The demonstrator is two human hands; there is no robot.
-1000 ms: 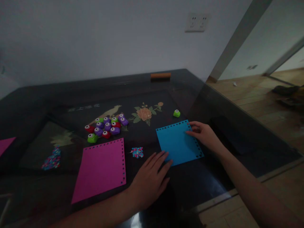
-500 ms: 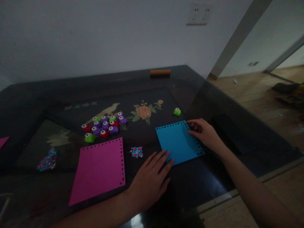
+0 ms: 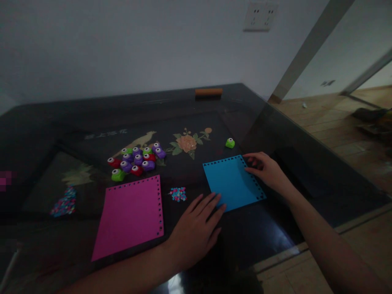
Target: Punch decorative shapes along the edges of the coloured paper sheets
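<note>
found the left hand [image 3: 196, 232] nearest, laid palm down on the dark table [image 3: 254, 241], fingers straight and spread, gripping nothing, fingertips touching the near corner of the blue sheet [image 3: 231, 181]. noted the pink sheet [image 3: 131, 214] flat just left of that hand, punched holes along its far and right edges. located the blue sheet flat on the table right of centre, between both hands, holes along its far and right edges. found the right hand [image 3: 266, 171] at the sheet's far right corner, loosely opened, fingers slightly curled, fingertips resting on the sheet, nothing clasped. recorded a small confetti pile [image 3: 177, 194] between the two sheets. farther back, recorded a cluster of red, purple and green punches [image 3: 136, 161], and a single green punch [image 3: 230, 143] just beyond the blue sheet. at the far table edge, noted an orange bar [image 3: 208, 92]
</note>
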